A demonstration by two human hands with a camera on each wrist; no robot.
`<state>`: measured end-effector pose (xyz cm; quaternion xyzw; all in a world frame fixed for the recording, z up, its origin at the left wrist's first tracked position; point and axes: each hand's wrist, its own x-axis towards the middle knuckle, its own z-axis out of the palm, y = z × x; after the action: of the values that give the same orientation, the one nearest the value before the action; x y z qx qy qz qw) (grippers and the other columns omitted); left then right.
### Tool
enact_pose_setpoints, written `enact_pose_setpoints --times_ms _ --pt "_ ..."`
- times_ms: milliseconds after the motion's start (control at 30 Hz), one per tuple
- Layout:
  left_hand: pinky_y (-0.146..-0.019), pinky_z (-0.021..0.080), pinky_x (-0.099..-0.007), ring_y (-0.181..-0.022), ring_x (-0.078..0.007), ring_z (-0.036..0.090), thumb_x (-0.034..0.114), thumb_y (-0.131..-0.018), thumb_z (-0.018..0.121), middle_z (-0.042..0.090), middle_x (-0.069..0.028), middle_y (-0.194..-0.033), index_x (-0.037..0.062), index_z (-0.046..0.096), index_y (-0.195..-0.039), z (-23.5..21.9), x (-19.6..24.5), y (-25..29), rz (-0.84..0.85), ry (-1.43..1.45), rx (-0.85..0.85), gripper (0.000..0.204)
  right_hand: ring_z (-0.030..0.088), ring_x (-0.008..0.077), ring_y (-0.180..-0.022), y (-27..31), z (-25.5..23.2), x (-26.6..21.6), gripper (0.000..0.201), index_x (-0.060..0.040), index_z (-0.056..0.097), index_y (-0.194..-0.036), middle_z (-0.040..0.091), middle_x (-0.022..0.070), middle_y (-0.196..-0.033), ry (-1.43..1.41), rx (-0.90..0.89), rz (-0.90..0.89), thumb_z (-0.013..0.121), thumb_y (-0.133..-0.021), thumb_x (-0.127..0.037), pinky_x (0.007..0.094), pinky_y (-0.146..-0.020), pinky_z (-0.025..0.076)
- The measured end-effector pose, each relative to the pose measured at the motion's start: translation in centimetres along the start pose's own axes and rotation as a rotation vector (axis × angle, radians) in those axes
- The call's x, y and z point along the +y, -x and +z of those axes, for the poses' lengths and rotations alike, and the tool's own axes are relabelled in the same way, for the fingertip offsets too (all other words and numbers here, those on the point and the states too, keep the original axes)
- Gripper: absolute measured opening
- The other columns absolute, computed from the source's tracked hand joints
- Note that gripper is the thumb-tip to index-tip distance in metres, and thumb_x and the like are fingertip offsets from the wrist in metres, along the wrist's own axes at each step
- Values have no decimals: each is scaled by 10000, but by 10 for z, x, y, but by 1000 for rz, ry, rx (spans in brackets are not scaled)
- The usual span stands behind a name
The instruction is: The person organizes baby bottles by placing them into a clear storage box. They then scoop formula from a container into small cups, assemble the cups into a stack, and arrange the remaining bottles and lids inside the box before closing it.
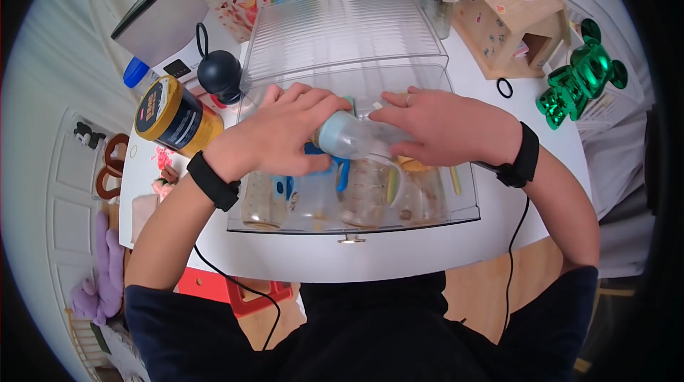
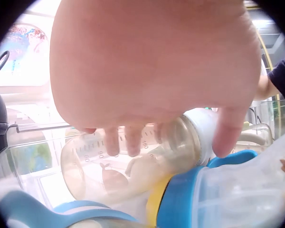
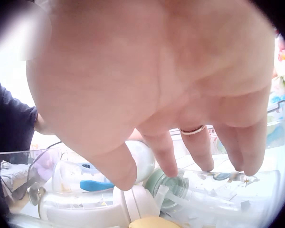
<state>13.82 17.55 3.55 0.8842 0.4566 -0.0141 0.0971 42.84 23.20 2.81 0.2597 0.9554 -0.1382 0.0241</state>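
Note:
My left hand (image 1: 285, 129) grips a clear baby bottle (image 2: 118, 166) that lies on its side in a transparent box (image 1: 467, 209). Its fingers show through the bottle from behind, with the thumb near the collar. The pale blue collar and clear dome cap (image 1: 356, 141) point right. My right hand (image 1: 456, 126) reaches over the box, fingers extended. In the right wrist view, its fingertips are right at a clear bottle (image 3: 223, 194) with a green collar (image 3: 168, 190) and a straw. Its thumb is by a white handle (image 3: 135, 204).
Several bottles stand along the box's front, one with a blue handle (image 1: 343, 177). A ribbed clear lid (image 1: 342, 26) rises behind. Left are a yellow jar (image 1: 178, 115) and a dark round bottle (image 1: 219, 72). Right are a wooden house (image 1: 509, 19) and a green bear figure (image 1: 581, 79).

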Motion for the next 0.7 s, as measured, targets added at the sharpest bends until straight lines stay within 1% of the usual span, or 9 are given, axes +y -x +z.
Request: enact_pose_setpoints --times_ms 33,100,200,267,367,500,533,667,700 --pt "-1128 342 -484 -1410 -354 486 333 -775 816 584 -111 -1488 168 492 -1565 1 0 3 27 -34 66 870 665 434 -1241 0 -6 -1 493 -74 630 -1450 652 218 -1482 -25 -8 3 737 -1012 -274 499 -1066 549" --pt "-1173 349 -501 -1439 -373 469 368 -779 838 569 -125 -1527 162 472 -1606 4 2 10 74 -101 200 927 667 408 -1190 4 -19 -3 385 -69 679 -1340 703 180 -1362 1 146 10 742 -1004 -246 491 -1028 550" --pt "-1197 371 -512 -1420 -400 484 413 -793 858 553 -159 -1551 160 450 -1646 -23 20 27 -17 -34 328 979 675 360 -1139 3 -25 10 240 -66 727 -1173 741 145 -1180 140 455 -63 736 -984 -213 479 -944 574" --pt "-1174 400 -504 -1383 -411 512 451 -790 876 557 -176 -1539 153 499 -1613 -29 50 44 -34 44 356 953 672 333 -1130 -2 -26 21 165 -75 732 -1086 745 120 -1111 241 622 -86 738 -953 -172 466 -910 585" --pt "-1092 451 -484 -1282 -397 561 479 -798 888 580 -177 -1471 162 580 -1544 -9 109 63 -49 -15 302 867 673 344 -1124 -28 -26 40 170 -86 723 -1059 746 117 -1111 420 693 -110 757 -913 -166 475 -917 583" --pt "-931 474 -433 -1141 -328 582 486 -830 876 602 -128 -1325 188 677 -1426 34 144 61 -25 -152 313 696 685 355 -1086 -63 -34 42 200 -91 712 -1034 748 129 -1098 393 548 -40 781 -865 -171 484 -909 582" --pt "-842 443 -390 -1041 -271 559 423 -883 853 583 -87 -1198 203 697 -1388 43 142 56 -33 -149 381 573 695 357 -1058 -70 -35 44 206 -90 713 -1030 750 134 -1071 383 520 -48 786 -857 -175 489 -893 585" --pt "-794 441 -358 -938 -227 560 392 -881 858 549 -35 -1013 199 721 -1309 66 133 48 -93 -118 474 489 721 390 -924 -92 -44 40 178 -63 715 -965 747 165 -917 310 264 -18 784 -835 -163 509 -814 591" --pt "-779 440 -351 -909 -215 558 393 -880 856 535 -20 -969 197 725 -1274 71 134 47 -92 -134 494 459 707 400 -883 -95 -43 40 169 -53 685 -922 730 172 -877 338 262 -25 779 -817 -145 513 -784 576"
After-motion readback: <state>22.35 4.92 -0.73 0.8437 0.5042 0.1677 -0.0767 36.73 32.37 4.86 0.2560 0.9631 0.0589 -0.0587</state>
